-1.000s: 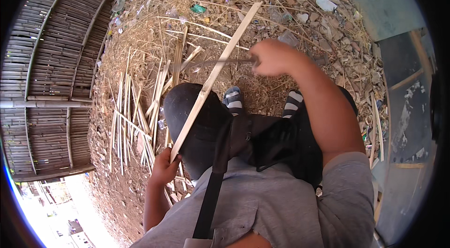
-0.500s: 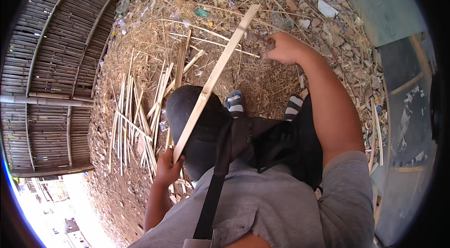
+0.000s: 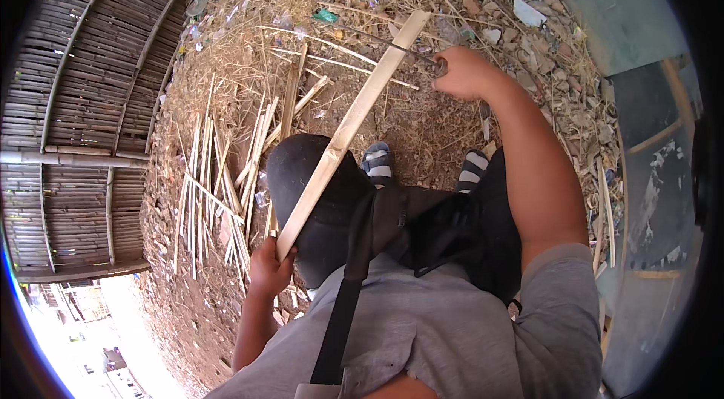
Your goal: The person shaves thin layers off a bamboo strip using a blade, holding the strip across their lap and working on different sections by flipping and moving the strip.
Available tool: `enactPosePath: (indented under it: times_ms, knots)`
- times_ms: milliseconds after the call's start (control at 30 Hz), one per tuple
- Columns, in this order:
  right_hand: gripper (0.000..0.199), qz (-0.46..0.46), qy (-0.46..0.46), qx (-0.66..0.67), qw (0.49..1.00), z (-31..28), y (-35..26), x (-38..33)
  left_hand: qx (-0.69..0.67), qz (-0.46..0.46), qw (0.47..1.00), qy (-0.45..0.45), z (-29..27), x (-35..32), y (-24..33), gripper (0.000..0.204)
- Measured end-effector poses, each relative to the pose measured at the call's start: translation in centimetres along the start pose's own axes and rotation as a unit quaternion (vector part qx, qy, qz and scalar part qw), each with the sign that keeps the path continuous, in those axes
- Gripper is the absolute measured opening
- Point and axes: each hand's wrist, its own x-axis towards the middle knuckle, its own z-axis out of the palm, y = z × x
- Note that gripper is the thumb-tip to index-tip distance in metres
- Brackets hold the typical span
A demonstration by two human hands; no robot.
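Observation:
A long, pale split bamboo strip (image 3: 354,121) slants away from me across my black-clad left knee. My left hand (image 3: 270,269) is closed round its near end. Up by the far end, my right hand (image 3: 464,73) grips the handle of a long, thin, dark-bladed knife (image 3: 424,57). The blade lies across the strip close to its far tip and points left. It is seen nearly edge-on, so its full shape does not show. Whether it cuts into the bamboo or only touches it, I cannot tell.
Several thin bamboo sticks (image 3: 202,180) lie piled on the ground at left. My sandalled feet (image 3: 378,164) stand below the strip. Stones and litter (image 3: 483,14) cover the far ground. A bamboo slat wall (image 3: 90,59) rises at left, with grey-green panels (image 3: 603,10) at right.
The knife blade, blurred and hard to make out before, now shows across the strip near its far end. My right hand has shifted slightly; the left still grips the near end.

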Motion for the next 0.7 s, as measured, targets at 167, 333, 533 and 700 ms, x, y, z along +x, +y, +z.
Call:
enactPosePath:
  times_ms: [167, 333, 533, 700]
  knots:
    - [0.040, -0.033, -0.016, -0.034, 0.999, 2.3, -4.9, -2.4, 0.011, 0.011, 1.000, -0.007, -0.5, -0.2, 0.3, 0.032]
    - [0.043, -0.100, -0.098, -0.052, 0.989, 1.9, -3.8, -1.4, 0.011, 0.018, 1.000, -0.002, -0.3, -0.3, -0.2, 0.031]
    - [0.040, -0.003, 0.009, 0.007, 1.000, 1.6, -2.0, -0.5, 0.043, 0.044, 0.998, 0.028, 0.2, 0.0, -0.5, 0.033]
    - [0.036, -0.170, -0.085, -0.137, 0.972, 4.0, -8.1, -3.0, 0.037, 0.044, 0.998, 0.015, -0.2, -0.4, 0.2, 0.032]
